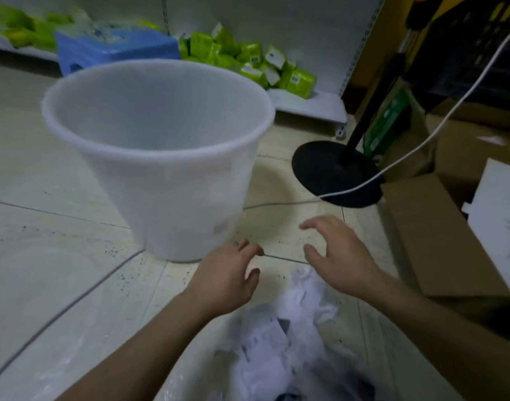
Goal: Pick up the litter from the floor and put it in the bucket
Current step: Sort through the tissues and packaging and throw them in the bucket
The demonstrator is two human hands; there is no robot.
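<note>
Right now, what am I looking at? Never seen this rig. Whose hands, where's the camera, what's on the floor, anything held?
There is no machine here: a person wears one wide-angle camera on the head, looking forward and down at their own bare hands. The left hand and the right hand hover open over the tiled floor, and neither holds anything. Just ahead stands a translucent white bucket, upright; it looks empty. Below the hands lies the litter, a pile of crumpled white paper and clear plastic. To the right are a round black stand base with a white cable running across it, and cardboard boxes. Behind, low shelves hold green packets.
</note>
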